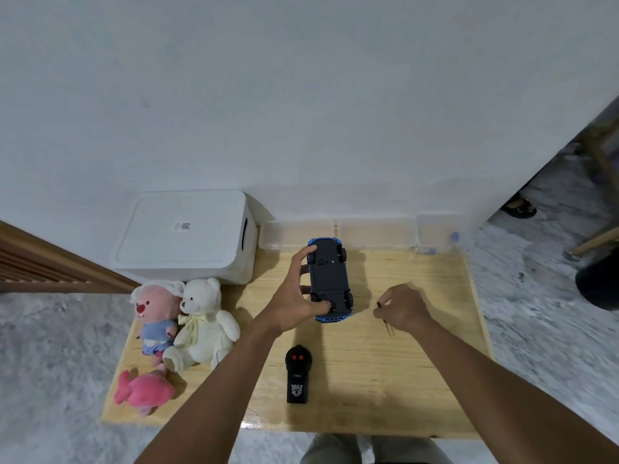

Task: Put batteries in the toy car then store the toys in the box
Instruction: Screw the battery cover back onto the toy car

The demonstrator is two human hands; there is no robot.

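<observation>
A blue toy car [330, 279] lies upside down on the wooden table [418, 380], its dark underside facing up. My left hand [294, 293] grips it from the left, fingers over the far wheel and thumb on the near end. To the car's right, my right hand [403, 308] pinches a thin screwdriver [385, 321] with a black handle, its shaft pointing toward me. The white storage box [182, 237] stands closed at the back left. No batteries show.
A black remote control [298, 375] lies near the front middle. A pink-and-blue plush [155, 316], a white teddy bear [202, 323] and a pink plush [142, 391] sit along the left edge. Clear plastic containers [355, 232] line the wall.
</observation>
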